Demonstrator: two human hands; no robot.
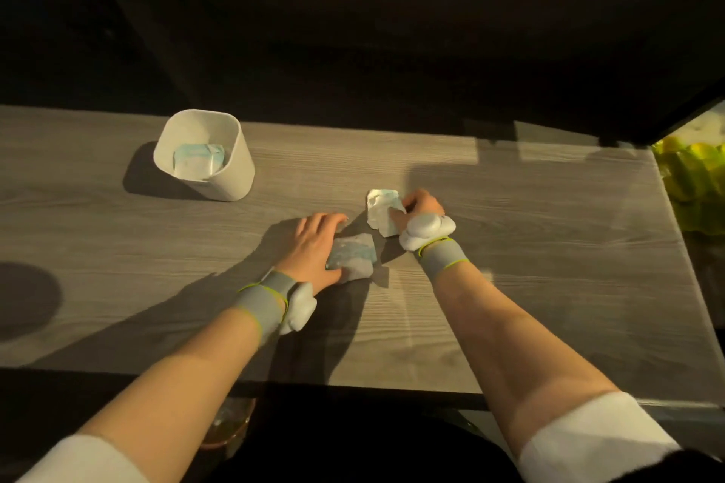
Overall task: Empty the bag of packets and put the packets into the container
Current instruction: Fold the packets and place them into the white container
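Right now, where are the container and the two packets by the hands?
container [231, 182]: head view, front wall.
left-hand packet [353, 255]: head view, printed face.
right-hand packet [378, 208]: head view, crumpled middle.

Bare forearms, white sleeves, a grey band with a white pod at each wrist.
The left wrist band [265, 300] and right wrist band [443, 253] are grey elastic edged with thin yellow-green piping. The left pod [300, 308] and right pod [427, 229] are glossy, white and lumpy. The left sleeve [78, 459] and right sleeve [588, 435] show white in the lower corners.
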